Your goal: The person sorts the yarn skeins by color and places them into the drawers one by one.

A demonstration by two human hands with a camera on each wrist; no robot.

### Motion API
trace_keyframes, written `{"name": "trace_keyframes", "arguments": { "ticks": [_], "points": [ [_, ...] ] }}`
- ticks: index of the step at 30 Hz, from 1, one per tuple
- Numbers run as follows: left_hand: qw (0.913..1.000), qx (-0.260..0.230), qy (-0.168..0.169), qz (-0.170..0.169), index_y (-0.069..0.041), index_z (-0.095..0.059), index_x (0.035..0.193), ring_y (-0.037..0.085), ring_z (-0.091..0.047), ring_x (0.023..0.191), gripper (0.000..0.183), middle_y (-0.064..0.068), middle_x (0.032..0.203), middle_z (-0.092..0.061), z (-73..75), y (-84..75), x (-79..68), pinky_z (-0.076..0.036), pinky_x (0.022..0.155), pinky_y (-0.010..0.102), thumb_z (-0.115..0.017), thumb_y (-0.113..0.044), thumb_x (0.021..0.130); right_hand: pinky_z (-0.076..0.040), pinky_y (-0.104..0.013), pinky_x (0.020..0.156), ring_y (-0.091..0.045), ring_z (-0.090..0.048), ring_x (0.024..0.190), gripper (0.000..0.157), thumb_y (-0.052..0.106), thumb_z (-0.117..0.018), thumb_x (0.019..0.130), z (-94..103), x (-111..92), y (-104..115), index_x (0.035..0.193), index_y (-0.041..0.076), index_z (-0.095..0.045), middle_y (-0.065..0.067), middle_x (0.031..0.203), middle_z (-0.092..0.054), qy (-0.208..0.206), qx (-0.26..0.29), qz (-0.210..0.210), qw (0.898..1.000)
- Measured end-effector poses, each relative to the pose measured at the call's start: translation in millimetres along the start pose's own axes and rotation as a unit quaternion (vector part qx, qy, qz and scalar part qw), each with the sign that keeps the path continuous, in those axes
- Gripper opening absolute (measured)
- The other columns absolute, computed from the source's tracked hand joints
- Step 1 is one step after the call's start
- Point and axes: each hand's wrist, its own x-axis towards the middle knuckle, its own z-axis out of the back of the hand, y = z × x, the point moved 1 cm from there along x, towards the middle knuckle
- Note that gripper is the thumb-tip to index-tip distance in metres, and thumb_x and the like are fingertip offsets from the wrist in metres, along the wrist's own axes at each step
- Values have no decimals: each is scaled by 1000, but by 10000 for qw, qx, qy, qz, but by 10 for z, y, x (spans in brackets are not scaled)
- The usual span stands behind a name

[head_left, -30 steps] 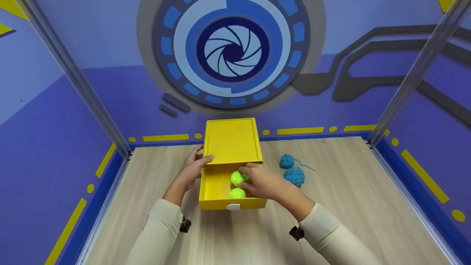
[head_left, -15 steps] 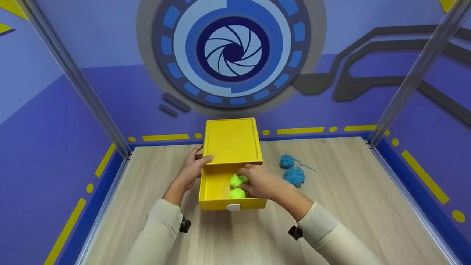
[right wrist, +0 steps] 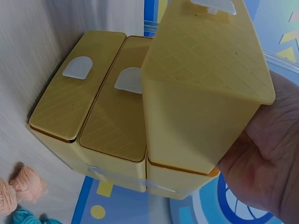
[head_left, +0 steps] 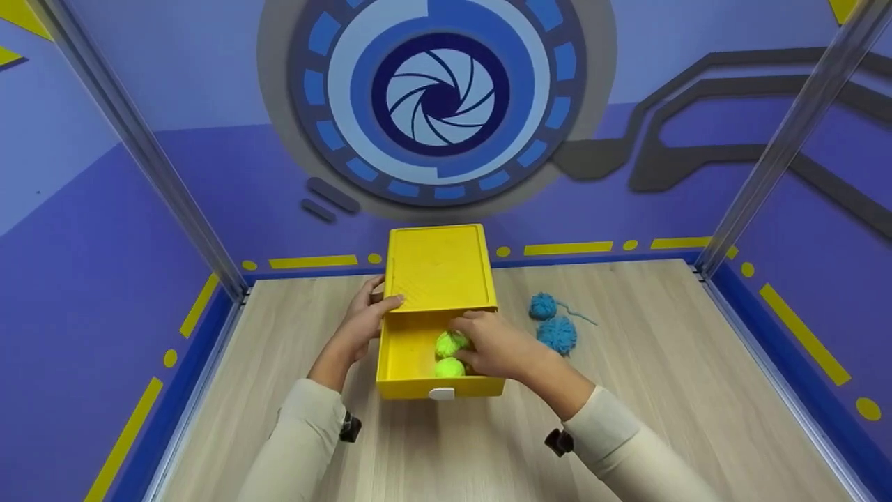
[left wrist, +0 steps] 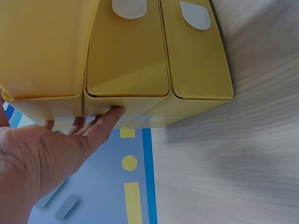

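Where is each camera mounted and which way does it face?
Head: worn on the head, facing forward and down at the yellow cabinet; left hand, right hand and sleeves show.
Left wrist: on that wrist, facing drawer fronts and the cabinet's left side; left hand shows.
Right wrist: on that wrist, facing drawer fronts from the right; right hand shows.
Wrist views share the cabinet's two lower white handles.

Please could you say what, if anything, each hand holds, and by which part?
The right hand seems to hold the farther green ball by its right side, grip partly hidden. The left hand braces the box, thumb on top, fingers alongside.
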Motion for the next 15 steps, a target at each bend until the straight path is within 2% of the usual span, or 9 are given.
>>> {"name": "trace_keyframes", "arguments": {
  "ticks": [6, 10, 15],
  "points": [
    [10000, 37, -5, -18, -26, -32, 165, 35, -60, 139, 78, 14, 155, -52, 0, -9, -5, -55, 112, 60, -71, -39, 99, -60, -37, 95, -19, -62, 98, 36, 28, -74, 101, 78, -60, 34, 133, 13, -69, -2, 117, -73, -204, -103, 183, 9996],
    [10000, 4, 34, -15, -26, -30, 166, 36, -59, 141, 79, 15, 157, -50, 1, -13, -10, -54, 112, 62, -71, -38, 100, -62, -44, 98, -23, -69, 107, 40, 32, -75, 100, 159, -148, 53, 135, 13, -70, -4, 126, -76, -602, -303, 386, 9970],
    [10000, -46, 25, 48, -26, -30, 166, 35, -59, 142, 80, 14, 158, -50, 1, -16, -9, -53, 113, 62, -71, -38, 99, -61, -45, 103, -23, -72, 114, 43, 37, -77, 98, 272, -295, 51, 137, 18, -71, -2, 130, -77, -1227, -412, 345, 9910]
  ]
}}
